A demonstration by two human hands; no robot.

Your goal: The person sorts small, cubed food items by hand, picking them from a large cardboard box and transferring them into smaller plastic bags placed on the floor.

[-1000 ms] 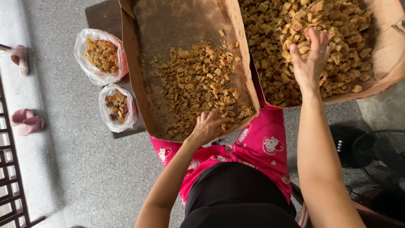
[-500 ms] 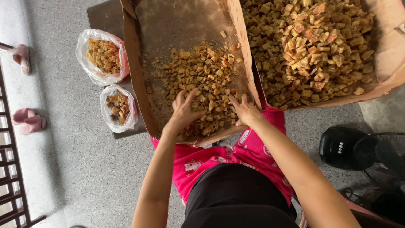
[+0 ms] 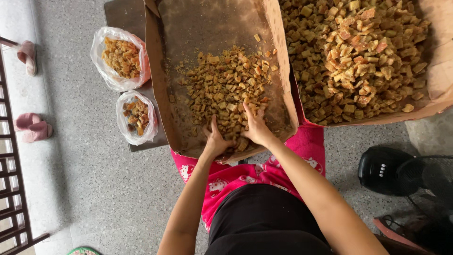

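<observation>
Speckled grey floor [image 3: 94, 189] is carrying two cardboard trays. Both hands, left hand [image 3: 215, 140] and right hand [image 3: 256, 128], are lying spread and cupped in the near heap of golden chunks [image 3: 226, 89] inside the left tray [image 3: 158, 94], apparently raking pieces together toward its near edge.

Soft, even daylight, no hard glare. Brightest at left edge, where pale floor [image 3: 28, 156] nearly washes out. Faint shadows only: under my left hand [image 3: 216, 140] and right hand [image 3: 257, 130], along inner wall of cardboard tray [image 3: 158, 85]. Bottom right goes dim around black fan [image 3: 384, 170]. Focus sharp in centre; slight wide-angle bend at the edges, railing [image 3: 12, 198] looks bowed. No motion blur on fingers.
</observation>
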